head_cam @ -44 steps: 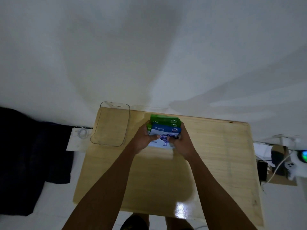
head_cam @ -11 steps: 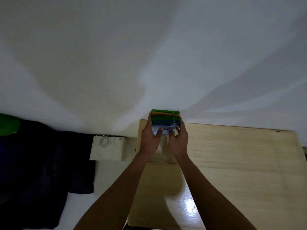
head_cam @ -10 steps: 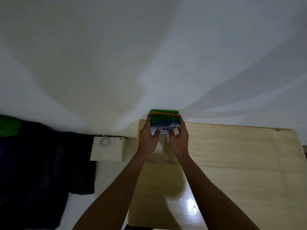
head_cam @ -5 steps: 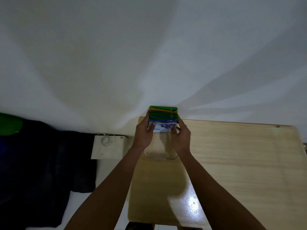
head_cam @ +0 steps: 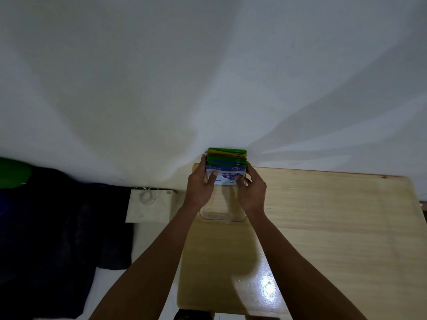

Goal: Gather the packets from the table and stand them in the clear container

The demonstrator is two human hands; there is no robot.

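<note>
A stack of several flat packets (head_cam: pixel 227 166), green, yellow and blue with a white-and-blue one facing me, stands on edge at the far end of the clear container (head_cam: pixel 223 217). The container sits at the far left corner of the wooden table (head_cam: pixel 323 227), against the wall. My left hand (head_cam: pixel 200 189) grips the stack's left side, thumb on the front packet. My right hand (head_cam: pixel 253 192) presses its right side. The packets' lower parts are hidden behind my hands.
A white wall rises right behind the table. Left of the table, on the floor, a white box (head_cam: pixel 150 205) carries a coiled cable. Dark fabric (head_cam: pixel 57 239) covers the floor further left. Glare shines on the table's near part.
Since 4.4 s ago both hands carried the stack from the table's middle to the container at the left. In the last second the stack has barely moved and my hands have shifted slightly.
</note>
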